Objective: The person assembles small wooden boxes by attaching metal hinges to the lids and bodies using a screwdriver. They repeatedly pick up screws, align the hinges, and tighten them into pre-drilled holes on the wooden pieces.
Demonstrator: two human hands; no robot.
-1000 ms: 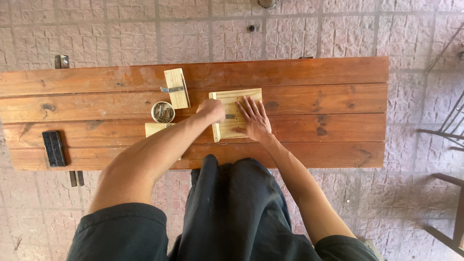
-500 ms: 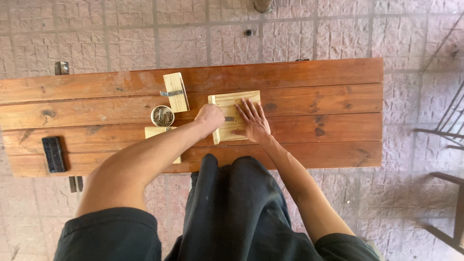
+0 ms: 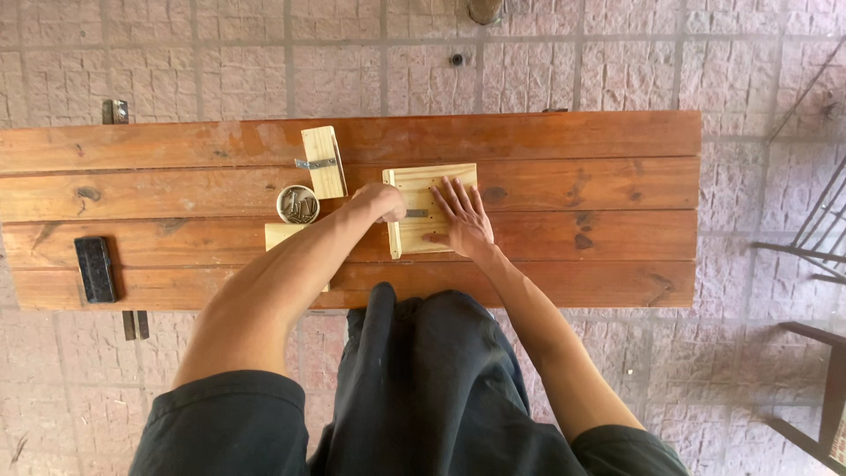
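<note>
A small square panel of pale wooden slats (image 3: 429, 208) lies flat near the middle of the frame, on the reddish plank tabletop (image 3: 564, 189). The right hand (image 3: 462, 216) lies open on it, palm down and fingers spread toward the top of the frame, pressing the panel's right half. The left hand (image 3: 384, 202) is curled closed at the panel's left edge, its knuckles up; something small and dark shows on the panel just beside its fingertips, but whether the hand grips it cannot be told.

Just left of the hands, a pale wooden block (image 3: 323, 161) with a metal bracket across it lies on the tabletop, tilted slightly. Below and left of that block sits a small round tin (image 3: 298, 204) holding what look like nails or screws. Under the left forearm a second pale wooden piece (image 3: 284, 235) shows partly. Far to the left of the frame, well apart from the rest, a black rectangular object (image 3: 94, 269) lies near the tabletop's lower edge. Tiled paving (image 3: 264, 62) surrounds the tabletop, and dark metal chair frames (image 3: 820, 229) show at the right edge.
</note>
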